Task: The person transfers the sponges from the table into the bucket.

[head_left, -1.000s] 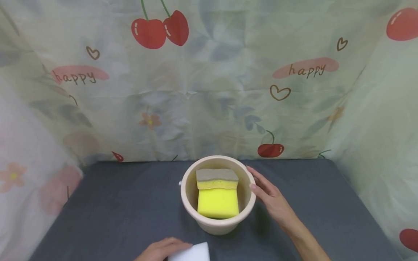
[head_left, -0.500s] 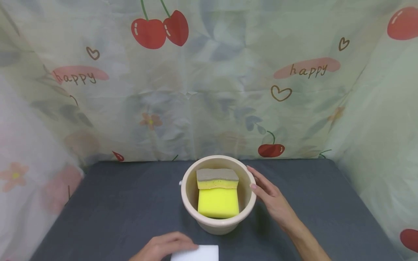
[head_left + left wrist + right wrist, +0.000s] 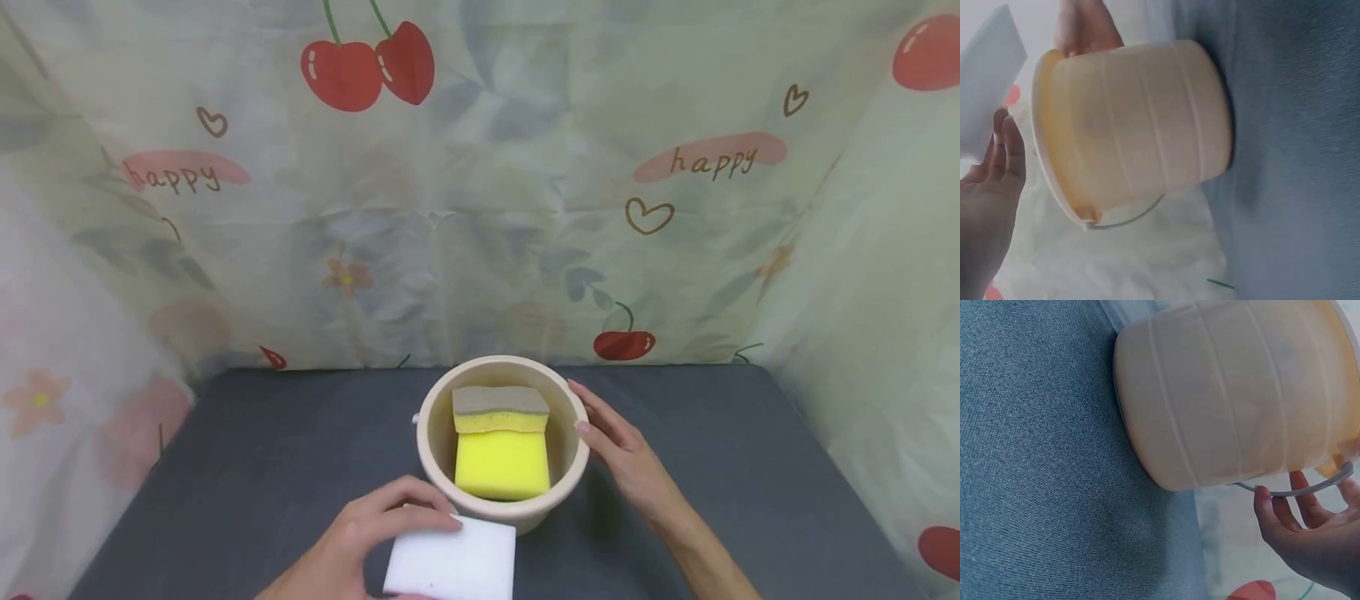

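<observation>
A white sponge block (image 3: 453, 558) is in my left hand (image 3: 375, 525), pinched between thumb and fingers at its left side. In the left wrist view the white sponge (image 3: 988, 81) is up by the bucket's mouth, apart from the rim. The cream bucket (image 3: 1222, 394) stands upright on the dark cloth. Inside it sit a plain yellow sponge (image 3: 502, 467) and, behind that, a sponge with a grey top and yellow base (image 3: 500, 408). My right hand (image 3: 630, 467) rests against the bucket's right outer side near the rim, fingers spread around the handle mount (image 3: 1344, 472).
A dark grey cloth (image 3: 262, 467) covers the table around the bucket. Printed curtains (image 3: 450, 208) with cherries enclose the back and sides. The bucket's thin wire handle (image 3: 1132, 219) hangs down along its outside.
My left hand has raised the white sponge and brought it forward toward the bucket's near rim. The right hand and the bucket have stayed put.
</observation>
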Demonstrator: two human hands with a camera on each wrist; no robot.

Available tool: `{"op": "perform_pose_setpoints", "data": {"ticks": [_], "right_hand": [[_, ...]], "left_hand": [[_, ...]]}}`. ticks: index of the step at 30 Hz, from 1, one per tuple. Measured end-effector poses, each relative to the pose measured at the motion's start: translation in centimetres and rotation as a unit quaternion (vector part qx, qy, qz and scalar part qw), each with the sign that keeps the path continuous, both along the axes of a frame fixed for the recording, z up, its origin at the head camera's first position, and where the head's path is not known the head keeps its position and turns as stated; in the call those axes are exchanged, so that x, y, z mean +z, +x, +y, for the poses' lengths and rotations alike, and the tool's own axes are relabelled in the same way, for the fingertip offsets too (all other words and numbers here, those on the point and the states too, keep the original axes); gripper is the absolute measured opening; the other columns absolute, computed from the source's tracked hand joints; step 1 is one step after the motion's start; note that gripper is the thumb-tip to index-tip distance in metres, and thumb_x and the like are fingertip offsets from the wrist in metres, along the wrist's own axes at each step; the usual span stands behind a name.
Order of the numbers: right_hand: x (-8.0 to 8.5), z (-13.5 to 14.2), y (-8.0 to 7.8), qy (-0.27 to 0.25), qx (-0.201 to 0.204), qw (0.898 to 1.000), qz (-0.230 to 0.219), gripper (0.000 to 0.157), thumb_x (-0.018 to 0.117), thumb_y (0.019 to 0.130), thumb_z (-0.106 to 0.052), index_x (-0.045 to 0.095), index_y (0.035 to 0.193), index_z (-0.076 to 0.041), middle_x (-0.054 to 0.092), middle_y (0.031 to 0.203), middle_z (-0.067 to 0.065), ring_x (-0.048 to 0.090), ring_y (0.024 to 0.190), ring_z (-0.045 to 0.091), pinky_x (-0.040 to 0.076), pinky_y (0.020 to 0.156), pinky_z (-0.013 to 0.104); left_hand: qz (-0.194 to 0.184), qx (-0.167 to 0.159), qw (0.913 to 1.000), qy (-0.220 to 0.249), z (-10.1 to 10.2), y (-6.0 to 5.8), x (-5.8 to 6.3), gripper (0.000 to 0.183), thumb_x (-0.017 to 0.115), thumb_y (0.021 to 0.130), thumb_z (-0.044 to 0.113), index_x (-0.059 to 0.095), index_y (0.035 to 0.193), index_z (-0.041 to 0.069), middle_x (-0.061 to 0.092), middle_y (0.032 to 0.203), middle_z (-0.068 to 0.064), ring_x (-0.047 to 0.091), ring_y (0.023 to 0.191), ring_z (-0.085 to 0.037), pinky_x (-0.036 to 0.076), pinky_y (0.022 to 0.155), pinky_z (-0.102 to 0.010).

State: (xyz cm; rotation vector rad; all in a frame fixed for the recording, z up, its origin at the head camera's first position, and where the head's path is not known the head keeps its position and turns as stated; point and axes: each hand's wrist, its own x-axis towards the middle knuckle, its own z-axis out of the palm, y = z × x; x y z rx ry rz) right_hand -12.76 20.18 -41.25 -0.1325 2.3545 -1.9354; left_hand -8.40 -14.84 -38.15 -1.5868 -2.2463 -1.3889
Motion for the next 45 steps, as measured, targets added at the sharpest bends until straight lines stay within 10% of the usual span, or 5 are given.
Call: {"op": "perform_pose_setpoints", "data": {"ticks": [13, 45], "right_hand": [[-0.1, 0.0, 0.1, -0.002, 0.003, 1.0, 0.008, 0.053, 0.056, 0.102, -0.038, 0.039, 0.152, -0.037, 0.038, 0.156, -0.004, 0.039, 0.14, 0.021, 0.036, 0.11, 0.052], [-0.1, 0.0, 0.5, -0.005, 0.006, 1.0, 0.012, 0.056, 0.056, 0.101, -0.04, 0.038, 0.153, -0.034, 0.037, 0.156, -0.002, 0.037, 0.141, 0.021, 0.034, 0.11, 0.053]], "left_hand": [[0.064, 0.045, 0.9941, 0.075, 1.8, -2.7, 2.6, 0.05, 0.084, 0.078, 0.017, 0.061, 0.121, 0.01, 0.062, 0.122, -0.007, 0.06, 0.11, -0.022, 0.047, 0.093, -0.029], [-0.04, 0.102, 0.9939, 0.014, 6.2, -8.6, 4.5, 0.043, 0.086, 0.079, 0.023, 0.067, 0.118, 0.02, 0.062, 0.123, 0.005, 0.06, 0.109, -0.015, 0.055, 0.089, -0.034]]}}
